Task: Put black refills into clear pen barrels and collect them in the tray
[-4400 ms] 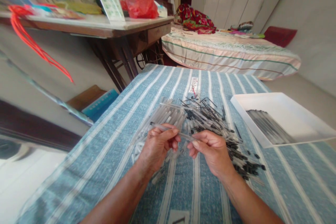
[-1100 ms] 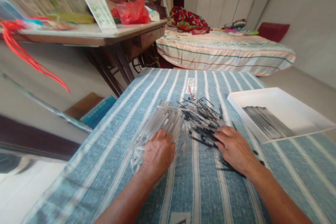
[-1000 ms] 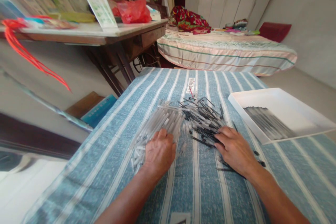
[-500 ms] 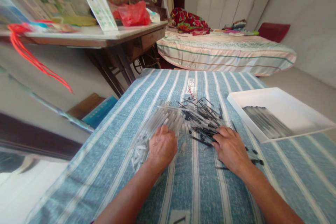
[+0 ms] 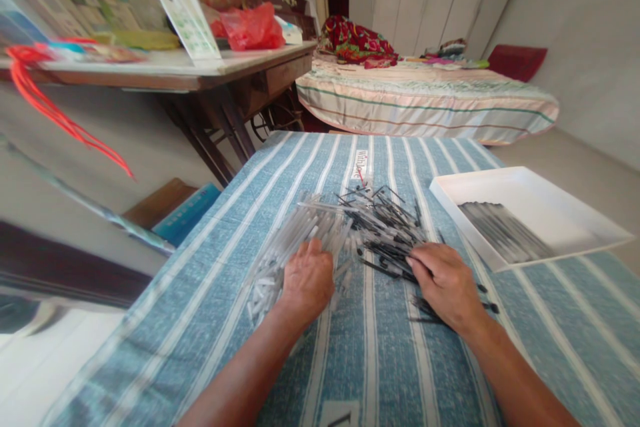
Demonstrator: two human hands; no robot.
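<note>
A heap of clear, thin plastic tubes, like pen barrels [image 5: 300, 227], lies on the striped cloth, with short whitish pieces at its near end. My left hand [image 5: 309, 277] is closed over the heap's right side; its fingertips are hidden, so what it grips cannot be made out. To the right spreads a tangle of thin black pen parts [image 5: 385, 227], some bent or clip-shaped. At the near right edge of this tangle, my right hand [image 5: 445, 283] pinches a thin black piece between thumb and fingers. A few black pieces [image 5: 425, 310] lie beneath that hand.
An open white box [image 5: 565, 220] at the right holds a row of clear, dark-ended pens [image 5: 503, 230]. The blue striped cloth [image 5: 200, 333] covers the table. A desk [image 5: 260, 63] with red bags stands at the left, a bed [image 5: 425, 100] beyond.
My right hand has drawn slightly back and right from the black parts, its fingers closing into a pinch. My left hand stays almost in place. The view has shifted slightly.
</note>
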